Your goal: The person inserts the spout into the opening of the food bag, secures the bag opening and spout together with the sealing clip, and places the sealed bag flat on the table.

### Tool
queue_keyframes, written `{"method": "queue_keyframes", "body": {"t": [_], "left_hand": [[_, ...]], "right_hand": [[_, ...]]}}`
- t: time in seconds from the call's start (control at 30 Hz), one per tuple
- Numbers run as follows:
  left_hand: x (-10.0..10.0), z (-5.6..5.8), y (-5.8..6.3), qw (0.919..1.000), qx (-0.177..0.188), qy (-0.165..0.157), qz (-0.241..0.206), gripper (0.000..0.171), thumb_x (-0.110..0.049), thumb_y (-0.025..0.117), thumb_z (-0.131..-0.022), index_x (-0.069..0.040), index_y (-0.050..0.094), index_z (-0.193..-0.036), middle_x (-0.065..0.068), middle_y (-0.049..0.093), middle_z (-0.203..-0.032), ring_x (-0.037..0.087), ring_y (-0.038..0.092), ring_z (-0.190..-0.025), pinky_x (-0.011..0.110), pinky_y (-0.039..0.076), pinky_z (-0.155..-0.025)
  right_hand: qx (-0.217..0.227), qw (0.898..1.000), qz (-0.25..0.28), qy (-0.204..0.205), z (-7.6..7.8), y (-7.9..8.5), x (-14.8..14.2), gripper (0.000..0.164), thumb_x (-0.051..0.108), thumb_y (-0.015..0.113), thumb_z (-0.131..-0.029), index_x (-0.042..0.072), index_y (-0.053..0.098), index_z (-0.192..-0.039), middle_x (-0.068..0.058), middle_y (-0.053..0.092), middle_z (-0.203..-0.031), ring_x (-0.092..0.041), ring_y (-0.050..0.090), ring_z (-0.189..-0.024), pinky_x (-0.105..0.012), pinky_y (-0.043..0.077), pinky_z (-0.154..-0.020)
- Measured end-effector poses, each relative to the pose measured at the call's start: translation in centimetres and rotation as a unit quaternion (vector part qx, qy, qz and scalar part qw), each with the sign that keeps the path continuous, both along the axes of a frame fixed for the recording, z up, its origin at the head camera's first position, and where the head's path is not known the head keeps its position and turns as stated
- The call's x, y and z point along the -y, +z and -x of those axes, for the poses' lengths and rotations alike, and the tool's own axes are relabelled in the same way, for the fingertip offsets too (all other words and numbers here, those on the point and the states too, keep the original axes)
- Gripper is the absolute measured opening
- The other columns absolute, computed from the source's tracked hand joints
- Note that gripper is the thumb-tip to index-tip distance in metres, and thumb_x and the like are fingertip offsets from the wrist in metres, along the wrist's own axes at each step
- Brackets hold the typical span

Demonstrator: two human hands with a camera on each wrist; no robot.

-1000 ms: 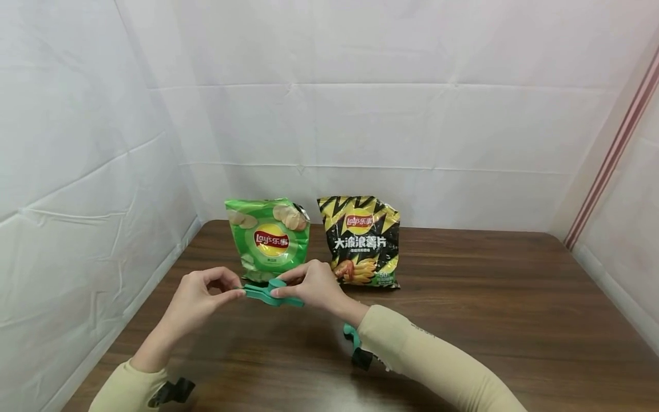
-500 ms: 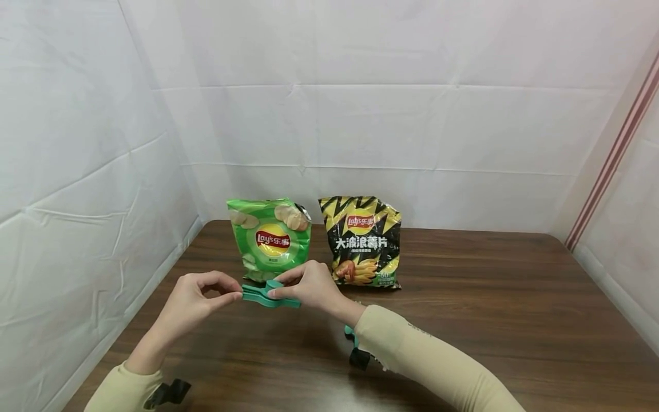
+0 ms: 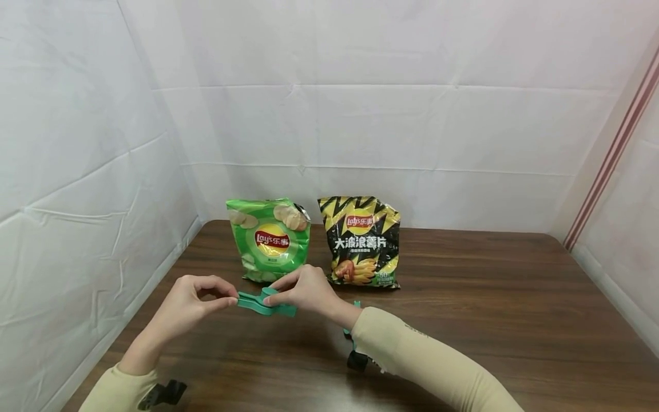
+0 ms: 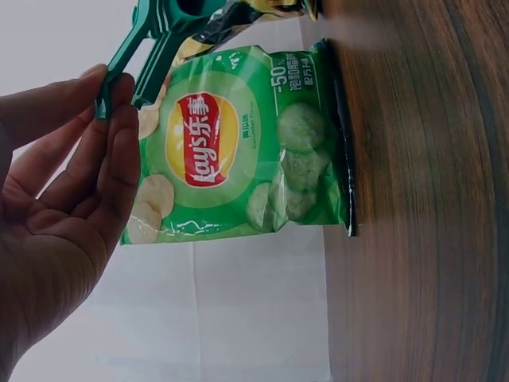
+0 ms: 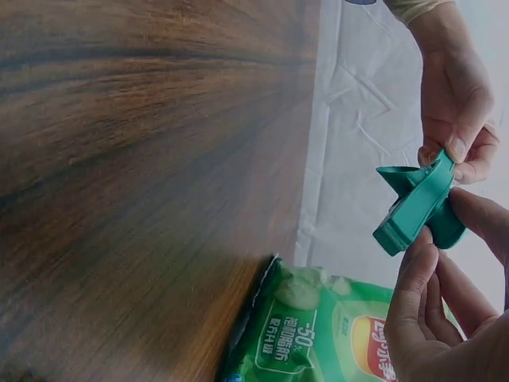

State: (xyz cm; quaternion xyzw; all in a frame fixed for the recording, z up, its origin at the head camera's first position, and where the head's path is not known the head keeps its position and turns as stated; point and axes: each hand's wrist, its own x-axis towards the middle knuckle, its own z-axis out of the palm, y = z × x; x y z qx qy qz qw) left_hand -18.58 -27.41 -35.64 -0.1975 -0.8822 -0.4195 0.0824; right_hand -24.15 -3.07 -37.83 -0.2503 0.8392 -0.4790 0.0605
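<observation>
Curtained booth, lab-type setup by the look: creased white sheeting (image 3: 381,126) behind the right grip (image 3: 311,290) and off to both its sides, wood-grain surface (image 3: 489,297) below it.

Clip (image 5: 420,204) — before the left bag (image 3: 272,243)

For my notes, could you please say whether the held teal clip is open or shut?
Open: in the left wrist view, the teal clip has its arms apart, the left hand pinching one.
</observation>
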Motion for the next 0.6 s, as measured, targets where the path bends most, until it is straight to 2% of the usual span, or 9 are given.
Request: {"method": "queue_keyframes", "body": {"t": [0.2, 0.4, 0.6], "left_hand": [[0.33, -0.11, 0.06, 0.999, 0.04, -0.016, -0.012, 0.001, -0.014, 0.074, -0.082, -0.014, 0.073, -0.082, 0.0, 0.07, -0.078, 0.013, 0.066, -0.069, 0.031, 0.055, -0.062], [0.64, -0.24, 0.18, 0.9981, 0.056, -0.026, -0.002, 0.003, -0.014, 0.074, -0.081, -0.016, 0.072, -0.081, -0.001, 0.07, -0.078, 0.012, 0.065, -0.07, 0.028, 0.054, -0.063], [0.52, -0.32, 0.26, 0.9969, 0.076, -0.023, -0.006, 0.007, -0.021, 0.075, -0.081, -0.014, 0.073, -0.082, 0.003, 0.071, -0.078, 0.012, 0.066, -0.069, 0.03, 0.054, -0.063]], "right_hand": [[0.002, 1.0, -0.016, 0.006, -0.09, -0.33, 0.23, 0.024, 0.043, 0.082, -0.069, 0.027, 0.079, -0.086, 0.014, 0.073, -0.079, 0.002, 0.061, -0.067, -0.022, 0.048, -0.056], [0.008, 0.999, -0.038, 0.004, -0.43, -0.39, 0.56, 0.022, 0.045, 0.083, -0.068, 0.029, 0.079, -0.082, 0.016, 0.072, -0.076, 0.003, 0.06, -0.068, -0.021, 0.047, -0.056], [0.026, 0.999, -0.038, -0.007, -0.67, -0.34, 0.7, 0.021, 0.042, 0.083, -0.067, 0.025, 0.079, -0.079, 0.014, 0.069, -0.063, -0.002, 0.062, -0.056, -0.022, 0.048, -0.053]]}}
